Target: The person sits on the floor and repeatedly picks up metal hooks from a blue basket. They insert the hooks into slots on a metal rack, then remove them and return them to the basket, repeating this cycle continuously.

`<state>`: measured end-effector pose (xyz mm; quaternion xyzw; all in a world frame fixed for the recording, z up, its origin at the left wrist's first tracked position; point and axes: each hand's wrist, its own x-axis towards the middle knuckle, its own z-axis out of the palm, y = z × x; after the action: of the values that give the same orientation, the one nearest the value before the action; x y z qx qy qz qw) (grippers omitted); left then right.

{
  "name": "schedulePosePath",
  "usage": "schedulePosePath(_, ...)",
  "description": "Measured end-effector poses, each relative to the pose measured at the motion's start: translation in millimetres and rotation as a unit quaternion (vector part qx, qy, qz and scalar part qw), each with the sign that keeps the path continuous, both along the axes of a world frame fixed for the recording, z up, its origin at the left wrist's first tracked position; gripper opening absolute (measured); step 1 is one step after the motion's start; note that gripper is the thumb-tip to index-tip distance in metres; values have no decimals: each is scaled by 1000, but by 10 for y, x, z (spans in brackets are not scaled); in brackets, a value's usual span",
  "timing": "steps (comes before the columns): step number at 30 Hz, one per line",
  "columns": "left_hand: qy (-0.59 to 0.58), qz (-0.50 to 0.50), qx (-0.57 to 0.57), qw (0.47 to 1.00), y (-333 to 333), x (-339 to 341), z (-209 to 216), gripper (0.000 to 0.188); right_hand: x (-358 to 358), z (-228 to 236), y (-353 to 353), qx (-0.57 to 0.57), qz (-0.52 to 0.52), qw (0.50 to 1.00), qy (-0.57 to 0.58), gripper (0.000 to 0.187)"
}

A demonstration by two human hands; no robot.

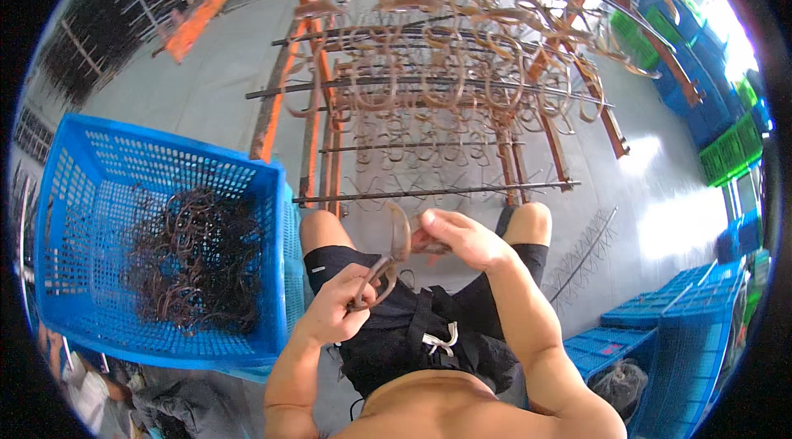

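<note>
Over my lap, my left hand (338,304) is closed round a curved, glossy brown piece (399,234). Its lower part loops through the fingers, and its upper end rises past the hand in a bent strip. Its exact kind is not clear. To its right, my right hand (459,238) is beside the upper end of the piece, fingers bent inward with the thumb over them. Whatever lies between those fingers is hidden. Left of my knee stands a blue plastic crate (285,224) with a tangle of dark, thin, curved pieces (198,261) inside.
Ahead stands an orange-framed rack (266,125) with dark bars (437,191), many hung with curved brownish pieces (429,80). A rod with thin wire hooks (584,253) lies on the floor at right. Blue crates (681,307) and green crates (733,150) stand along the right.
</note>
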<state>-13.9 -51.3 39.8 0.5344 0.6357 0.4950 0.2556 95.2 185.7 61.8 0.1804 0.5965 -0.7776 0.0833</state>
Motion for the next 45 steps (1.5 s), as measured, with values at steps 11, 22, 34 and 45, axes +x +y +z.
schedulePosePath(11, 175, 176, 8, 969, 553, 362, -382, 32, 409, -826, 75, 513, -355, 778, 73, 26)
schedulePosePath(22, 313, 86, -22, 946, 801, 528, -513, 46, 293, -933, -344, 81, -321, 943, -30, 41)
schedulePosePath(34, 222, -72, -72, 970, 823, 534, -564, 21, 897, -454, 66, 443, 24, 895, -40, 26)
schedulePosePath(45, -523, 85, -80, 844, 1263, 711, -606, 30, 1615, -1129, 1805, 68, -749, 634, 181, 17)
